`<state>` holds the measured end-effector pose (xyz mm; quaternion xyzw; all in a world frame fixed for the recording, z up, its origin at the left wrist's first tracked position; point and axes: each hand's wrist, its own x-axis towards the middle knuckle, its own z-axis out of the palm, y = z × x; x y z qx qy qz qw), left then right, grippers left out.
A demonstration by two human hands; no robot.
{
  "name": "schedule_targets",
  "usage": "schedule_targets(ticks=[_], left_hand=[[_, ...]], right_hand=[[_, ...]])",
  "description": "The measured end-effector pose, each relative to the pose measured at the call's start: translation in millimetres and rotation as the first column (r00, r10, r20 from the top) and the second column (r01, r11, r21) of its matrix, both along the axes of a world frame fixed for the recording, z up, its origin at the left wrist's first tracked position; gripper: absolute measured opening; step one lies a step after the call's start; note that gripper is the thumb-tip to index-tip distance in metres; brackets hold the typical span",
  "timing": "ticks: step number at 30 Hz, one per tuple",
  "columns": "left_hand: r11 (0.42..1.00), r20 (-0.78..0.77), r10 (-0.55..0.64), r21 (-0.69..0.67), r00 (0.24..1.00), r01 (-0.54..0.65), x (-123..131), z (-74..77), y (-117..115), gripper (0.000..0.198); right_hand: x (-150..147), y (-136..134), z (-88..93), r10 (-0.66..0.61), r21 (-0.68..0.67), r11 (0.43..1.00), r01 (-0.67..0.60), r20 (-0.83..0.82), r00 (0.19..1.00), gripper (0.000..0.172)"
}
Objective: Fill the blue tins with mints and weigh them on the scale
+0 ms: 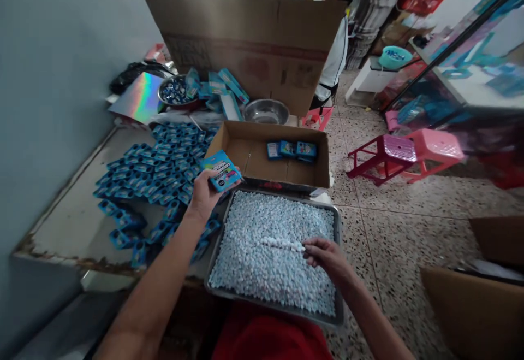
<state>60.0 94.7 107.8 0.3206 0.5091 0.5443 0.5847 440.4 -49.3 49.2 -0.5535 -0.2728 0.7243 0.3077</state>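
Observation:
My left hand (206, 196) grips a small blue printed box (221, 171) above the near left corner of a cardboard tray. The fingers of my right hand (325, 257) pinch the end of a narrow scoop-like strip (282, 244) with a row of white pellets along it. Its exact shape is hidden by the pellets. Beneath it, a metal tray (338, 316) is heaped with small pale blue and white pellets (270, 278). Many blue boxes with dark round openings (151, 169) cover the table left of my left hand.
A shallow cardboard box (257, 169) holds several blue packs (289, 149). Behind it are a metal bowl (266, 112), a bowl of wrapped pieces (176, 91) and an upright cardboard panel (254, 48). Plastic stools (393, 148) stand right; a person (336, 54) is behind the panel.

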Motion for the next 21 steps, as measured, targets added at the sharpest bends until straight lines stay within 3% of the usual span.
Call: schedule_targets(ticks=[1, 3, 6, 9, 13, 17, 21], left_hand=[[0.995, 0.176, 0.082, -0.066, 0.981, -0.072, 8, 1.8, -23, 0.037], [0.950, 0.435, 0.278, -0.258, 0.856, -0.178, 26, -0.7, -65, 0.031], [0.822, 0.497, 0.485, -0.539, 0.719, -0.182, 53, -15.8, -111, 0.027], [0.699, 0.461, 0.569, -0.707, 0.681, -0.106, 74, -35.3, -139, 0.030], [0.619, 0.418, 0.646, -0.776, 0.638, -0.119, 95, -54.2, -156, 0.024], [0.618, 0.448, 0.653, -0.781, 0.611, -0.088, 109, -62.0, -161, 0.023], [0.638, 0.437, 0.631, -0.762, 0.641, -0.109, 115, -67.6, -154, 0.022]], right_hand=[[0, 2, 9.6, 0.005, 0.008, 1.000, -0.005, -0.001, 1.000, 0.043], [0, 4, 26.9, 0.010, 0.014, 1.000, -0.010, -0.006, 1.000, 0.044], [-3, 9, 43.7, 0.034, 0.025, 0.999, -0.034, -0.013, 0.999, 0.043], [-8, 13, 48.1, 0.079, 0.051, 0.996, -0.079, -0.006, 0.997, 0.041], [-18, 16, 42.4, 0.137, 0.038, 0.990, -0.137, 0.009, 0.991, 0.043], [-30, 14, 35.4, 0.148, 0.029, 0.988, -0.150, 0.065, 0.987, 0.044], [-36, 13, 30.8, 0.126, 0.059, 0.989, -0.133, 0.101, 0.987, 0.043]])
